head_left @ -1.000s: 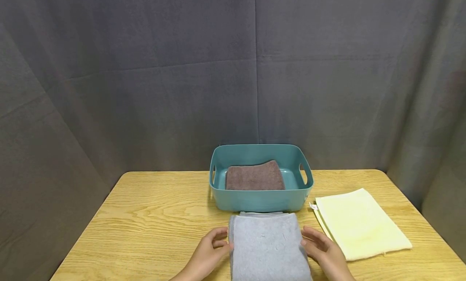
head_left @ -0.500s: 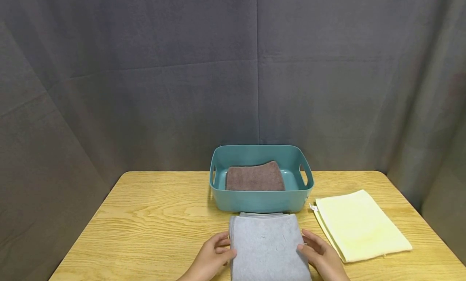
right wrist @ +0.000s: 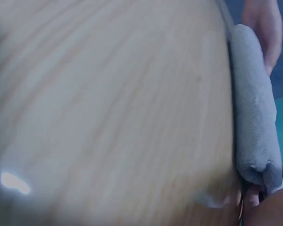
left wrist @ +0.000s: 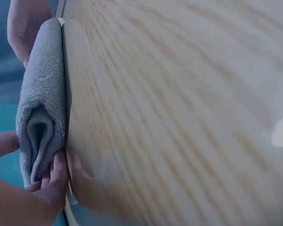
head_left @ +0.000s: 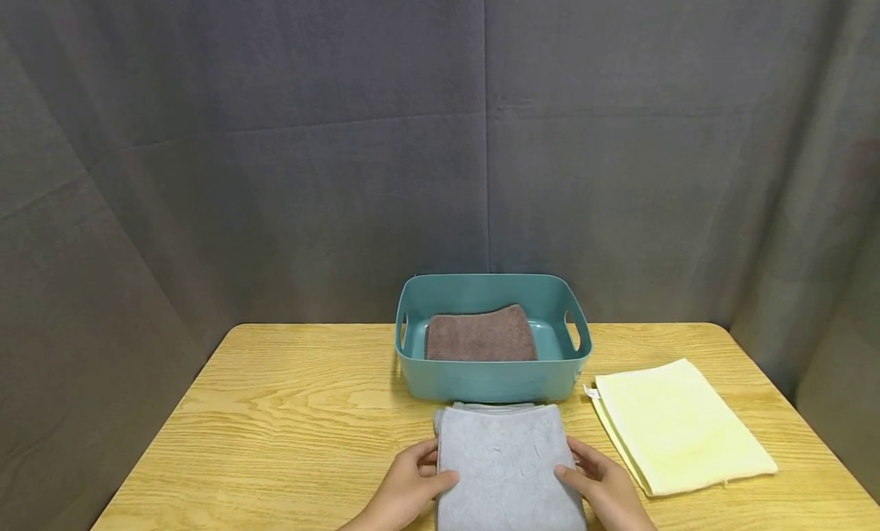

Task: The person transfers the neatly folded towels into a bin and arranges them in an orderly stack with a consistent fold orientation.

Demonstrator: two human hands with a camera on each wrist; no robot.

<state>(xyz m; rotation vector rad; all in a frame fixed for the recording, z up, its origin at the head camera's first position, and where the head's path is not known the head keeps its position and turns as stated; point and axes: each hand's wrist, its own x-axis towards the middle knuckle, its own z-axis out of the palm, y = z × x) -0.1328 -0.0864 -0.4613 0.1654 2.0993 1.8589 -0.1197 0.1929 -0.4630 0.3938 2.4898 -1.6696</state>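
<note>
Fingers of my left hand and right hand pinch the folded grey towel by its sides on the worktop, not yet lifted; brown towel already in basket, yellow towel left.

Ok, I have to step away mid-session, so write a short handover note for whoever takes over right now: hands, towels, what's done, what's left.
Left hand: grips the left edge of the folded grey towel, thumb on top, fingers under.
Right hand: grips the towel's right edge the same way.
Grey towel lies on the table, just in front of the teal basket.
Done: a folded brown towel lies in the basket.
Left: the grey towel looks ready to be lifted, probably into the basket; the yellow towel lies untouched at the right.
</note>
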